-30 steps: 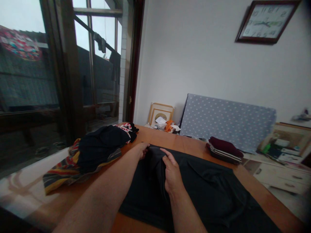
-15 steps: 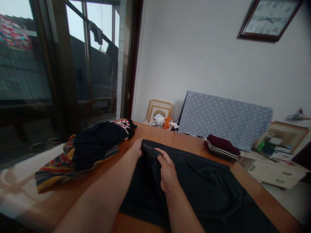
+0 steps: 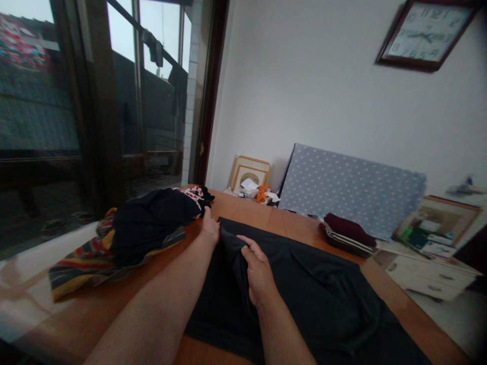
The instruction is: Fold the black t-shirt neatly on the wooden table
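Note:
A black garment (image 3: pixel 304 284) lies spread over the wooden table in front of me; its exact kind is unclear. My right hand (image 3: pixel 261 268) is closed on a raised fold of it, thumb and fingers pinching the cloth. At the garment's far left corner is my left hand (image 3: pixel 211 228), one finger stretched out and the others mostly hidden against the cloth edge, which they appear to grip. Just left of that hand is a heap of clothes (image 3: pixel 152 218), with dark navy, striped and red-and-white patterned pieces.
A folded stack of clothes (image 3: pixel 348 233), maroon on top, sits at the table's (image 3: pixel 243 205) far right. Behind stand a blue dotted cloth-covered panel (image 3: pixel 353 187), a framed picture (image 3: pixel 249 172) and a white drawer cabinet (image 3: pixel 433 274). Glass doors (image 3: pixel 160 111) are on the left.
My left hand has shifted slightly left along the garment's corner, and one finger now extends away. My right hand keeps its pinch on the fold, moving slightly left.

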Tool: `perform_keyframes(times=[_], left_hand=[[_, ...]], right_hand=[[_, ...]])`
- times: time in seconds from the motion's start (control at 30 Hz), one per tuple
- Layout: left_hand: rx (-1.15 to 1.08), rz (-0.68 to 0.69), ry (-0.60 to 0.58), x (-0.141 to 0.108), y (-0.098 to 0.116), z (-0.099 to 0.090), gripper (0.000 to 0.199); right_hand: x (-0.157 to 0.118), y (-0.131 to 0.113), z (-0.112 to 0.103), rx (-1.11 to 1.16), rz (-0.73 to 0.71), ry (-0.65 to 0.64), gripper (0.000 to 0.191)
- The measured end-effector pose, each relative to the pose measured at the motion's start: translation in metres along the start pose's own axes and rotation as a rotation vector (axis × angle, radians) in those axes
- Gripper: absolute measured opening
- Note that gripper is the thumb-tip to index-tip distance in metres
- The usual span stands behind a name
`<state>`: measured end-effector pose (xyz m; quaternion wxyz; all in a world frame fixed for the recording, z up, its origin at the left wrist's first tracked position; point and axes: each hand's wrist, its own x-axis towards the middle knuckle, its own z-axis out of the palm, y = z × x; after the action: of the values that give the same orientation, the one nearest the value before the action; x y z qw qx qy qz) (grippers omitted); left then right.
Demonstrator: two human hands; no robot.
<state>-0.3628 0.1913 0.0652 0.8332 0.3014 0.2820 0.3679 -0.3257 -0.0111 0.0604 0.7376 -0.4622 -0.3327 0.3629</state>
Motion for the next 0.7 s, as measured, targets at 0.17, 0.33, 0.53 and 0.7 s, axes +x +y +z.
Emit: perform_keyframes(times=[0.17, 0.33, 0.53, 0.7], left_hand=[[-0.059, -0.01, 0.047, 0.002, 0.008, -0.014, 0.103], [0.026, -0.052, 0.17, -0.026, 0.014, -0.026, 0.1], [0.107, -0.142, 0.196, -0.093, -0.007, -0.038, 0.093], [0.109, -0.319, 0.047, -0.151, -0.026, -0.033, 0.1]], right_hand=[[-0.001, 0.004, 0.002, -0.052, -0.005, -0.038, 0.041], [-0.001, 0.004, 0.002, -0.05, 0.002, -0.02, 0.042], [-0.002, 0.004, 0.005, -0.04, 0.002, -0.003, 0.044], [-0.005, 0.007, 0.006, -0.041, 0.026, -0.008, 0.047]])
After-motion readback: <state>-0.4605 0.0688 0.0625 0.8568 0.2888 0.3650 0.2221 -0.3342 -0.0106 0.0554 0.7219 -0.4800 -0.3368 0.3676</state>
